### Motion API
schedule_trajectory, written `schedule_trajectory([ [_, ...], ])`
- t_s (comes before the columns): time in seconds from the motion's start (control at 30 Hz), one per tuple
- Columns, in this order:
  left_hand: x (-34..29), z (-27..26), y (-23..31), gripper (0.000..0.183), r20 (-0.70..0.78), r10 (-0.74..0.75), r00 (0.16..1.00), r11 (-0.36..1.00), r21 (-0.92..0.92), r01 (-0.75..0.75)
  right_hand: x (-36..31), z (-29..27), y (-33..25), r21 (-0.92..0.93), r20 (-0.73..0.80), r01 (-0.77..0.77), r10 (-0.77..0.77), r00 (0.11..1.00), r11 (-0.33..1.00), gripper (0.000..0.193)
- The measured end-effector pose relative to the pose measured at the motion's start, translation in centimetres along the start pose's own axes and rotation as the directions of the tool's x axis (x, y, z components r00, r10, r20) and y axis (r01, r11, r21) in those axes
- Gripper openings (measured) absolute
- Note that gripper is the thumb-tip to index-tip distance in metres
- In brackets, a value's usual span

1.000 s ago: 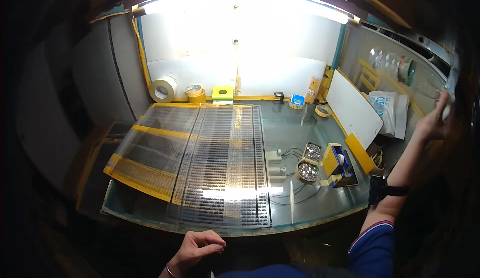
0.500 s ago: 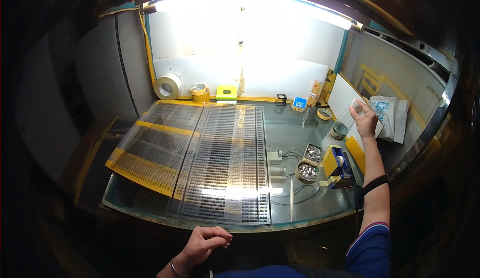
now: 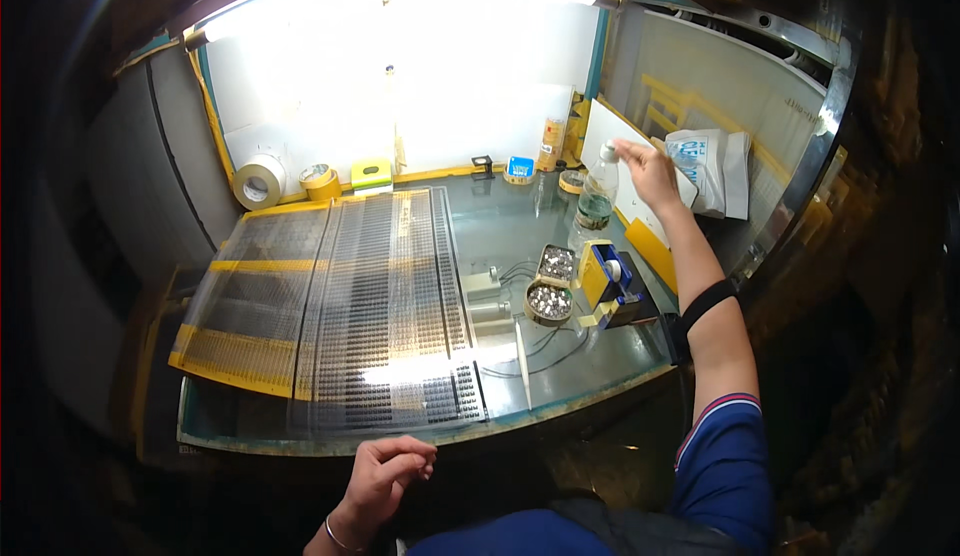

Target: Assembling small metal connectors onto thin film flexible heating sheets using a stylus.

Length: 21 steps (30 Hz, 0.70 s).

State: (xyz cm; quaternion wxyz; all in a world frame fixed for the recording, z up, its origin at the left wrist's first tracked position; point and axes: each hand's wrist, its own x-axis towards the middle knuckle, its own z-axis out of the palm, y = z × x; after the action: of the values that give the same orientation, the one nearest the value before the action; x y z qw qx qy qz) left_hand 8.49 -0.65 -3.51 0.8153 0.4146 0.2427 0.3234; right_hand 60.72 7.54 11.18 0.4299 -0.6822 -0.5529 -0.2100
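At the table's right side my right hand (image 3: 648, 171) has its fingers pinched at the white cap of a clear plastic bottle (image 3: 598, 192). The bottle stands nearly upright, with greenish, dark contents low in it. My left hand (image 3: 382, 476) is in front of the table's near edge, its fingers curled together; what they hold, if anything, is hidden. Beyond it, large clear sheets with dense rows of small dark marks (image 3: 385, 296) and yellow tape bands lie on the glass tabletop (image 3: 500, 226).
Two tins of small metallic pieces (image 3: 549, 301) stand near a blue-and-yellow tape dispenser (image 3: 608, 274). Left of them are pale cylindrical devices (image 3: 488, 313) with cables and a white pen-like stick (image 3: 522, 364). Tape rolls (image 3: 259, 182) line the back; a white bag (image 3: 697, 171) leans right.
The view has shifted, so the table sits further left. The bottle, tilted earlier with my right hand at its top, is now more upright. My left hand keeps its curled shape.
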Motion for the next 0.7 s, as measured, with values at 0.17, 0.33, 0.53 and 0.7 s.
schedule_trajectory([
  [0.17,2.2,1.9,0.4,0.020,0.020,0.027,0.999,0.992,0.124,-0.029,-4.4,-5.7,-10.2,0.039,-0.171,0.334,-0.323,0.931,0.942,0.017],
  [0.33,2.7,3.6,0.9,0.034,-0.086,-0.110,0.990,0.994,-0.006,0.110,-18.5,-3.9,-18.6,0.504,0.160,0.416,-0.555,0.817,0.757,0.030],
  [0.53,3.5,4.6,0.3,0.035,-0.009,-0.196,0.981,0.980,-0.049,0.195,-26.0,-0.9,-21.0,0.629,0.185,0.204,-0.400,0.897,0.750,0.036],
  [0.7,3.5,4.3,0.6,0.034,-0.007,-0.216,0.976,0.975,-0.056,0.216,-27.4,0.4,-21.7,0.645,0.179,0.236,-0.444,0.878,0.727,0.039],
])
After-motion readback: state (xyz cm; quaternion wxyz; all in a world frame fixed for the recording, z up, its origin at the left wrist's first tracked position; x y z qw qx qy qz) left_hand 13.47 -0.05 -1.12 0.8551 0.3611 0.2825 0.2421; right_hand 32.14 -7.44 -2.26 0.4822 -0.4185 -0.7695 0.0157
